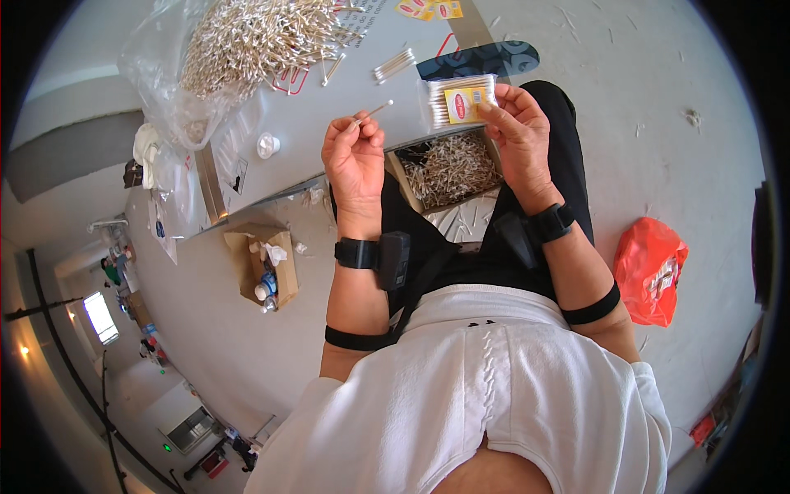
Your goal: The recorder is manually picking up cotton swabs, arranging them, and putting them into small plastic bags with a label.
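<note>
Between the thumb and fingers of my left hand (355, 156) is a cotton swab (377, 110), its white tip pointing up to the right. My right hand (518, 136) grips a clear pack of cotton swabs (462, 86) by its right side, thumb in front. A yellow label with a red oval sits on the pack. Just beyond the pack, a small row of loose swabs (395, 66) lies on the table. A large heap of swabs (255, 41) spreads over the table's far left, partly in a clear plastic bag (169, 62).
Below my hands, a cardboard box (405, 183) of swabs stands between my legs. Yellow labels (429, 9) lie at the table's (304, 123) far edge, a small white cup (267, 146) at left. On the floor are a carton (239, 263) with bottles and a red plastic bag (646, 263).
</note>
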Demonstrator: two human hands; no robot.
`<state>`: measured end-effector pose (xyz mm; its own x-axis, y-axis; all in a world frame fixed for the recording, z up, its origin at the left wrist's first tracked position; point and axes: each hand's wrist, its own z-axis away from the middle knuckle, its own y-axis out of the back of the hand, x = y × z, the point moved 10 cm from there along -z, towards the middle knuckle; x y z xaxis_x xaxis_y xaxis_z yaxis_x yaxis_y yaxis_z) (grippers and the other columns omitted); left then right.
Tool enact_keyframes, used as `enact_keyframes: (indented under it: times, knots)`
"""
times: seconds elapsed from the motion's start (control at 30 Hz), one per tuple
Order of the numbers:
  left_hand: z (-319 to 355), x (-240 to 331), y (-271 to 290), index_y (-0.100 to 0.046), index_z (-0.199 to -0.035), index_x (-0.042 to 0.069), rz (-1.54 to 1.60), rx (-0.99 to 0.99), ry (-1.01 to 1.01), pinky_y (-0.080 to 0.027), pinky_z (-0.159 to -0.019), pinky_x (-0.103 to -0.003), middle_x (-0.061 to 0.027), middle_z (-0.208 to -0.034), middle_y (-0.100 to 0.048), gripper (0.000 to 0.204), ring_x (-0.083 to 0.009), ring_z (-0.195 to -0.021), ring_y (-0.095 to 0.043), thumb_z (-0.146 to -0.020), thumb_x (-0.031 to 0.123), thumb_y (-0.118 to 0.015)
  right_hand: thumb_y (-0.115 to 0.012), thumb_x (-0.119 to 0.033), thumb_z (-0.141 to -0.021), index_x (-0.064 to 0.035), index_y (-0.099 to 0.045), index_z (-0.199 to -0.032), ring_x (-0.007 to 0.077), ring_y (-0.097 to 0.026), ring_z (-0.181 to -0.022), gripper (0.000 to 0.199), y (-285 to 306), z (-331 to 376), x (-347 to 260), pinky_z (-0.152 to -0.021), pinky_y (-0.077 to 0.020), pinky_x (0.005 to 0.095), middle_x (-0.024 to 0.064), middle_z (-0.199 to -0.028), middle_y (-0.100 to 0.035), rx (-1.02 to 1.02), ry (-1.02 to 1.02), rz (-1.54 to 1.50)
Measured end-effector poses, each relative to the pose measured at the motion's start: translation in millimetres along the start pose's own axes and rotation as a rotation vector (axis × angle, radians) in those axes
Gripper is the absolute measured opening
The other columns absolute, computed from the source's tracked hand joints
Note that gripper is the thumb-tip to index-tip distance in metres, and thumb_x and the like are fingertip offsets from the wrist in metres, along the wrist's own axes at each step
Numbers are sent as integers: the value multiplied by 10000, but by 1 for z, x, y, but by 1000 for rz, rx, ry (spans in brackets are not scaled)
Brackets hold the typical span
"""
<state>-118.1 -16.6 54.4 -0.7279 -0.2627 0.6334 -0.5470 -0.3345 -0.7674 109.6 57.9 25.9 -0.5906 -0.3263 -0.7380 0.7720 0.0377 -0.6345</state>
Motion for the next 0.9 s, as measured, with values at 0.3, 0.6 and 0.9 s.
enact_keyframes:
  times: [0.3,0.6,0.9]
  knots:
    - [5,-5,28,-580,-757,11,-701,205,85,-432,-489,-239,-83,-714,-621,53,-130,-558,-547,-801,-15,-568,-667,-29,-827,-2,-576,-1032,29,-445,-627,225,35,-4,-8,-561,-362,163,-1,-871,-599,228,51,67]
    - [-54,3,28,-619,-823,-19,-1404,137,-160,-468,-575,-268,-37,-665,-604,55,-106,-586,-545,-803,31,-630,-667,-34,-834,-2,-573,-1031,23,-467,-635,220,39,-8,2,-559,-372,152,8,-892,-612,205,3,28]
    - [-92,-9,23,-656,-832,63,-1837,94,-254,-497,-670,-366,-89,-790,-636,111,-253,-720,-628,-732,80,-701,-686,-35,-812,-17,-592,-997,28,-516,-677,209,37,-9,6,-562,-373,176,-2,-859,-626,221,-23,17]
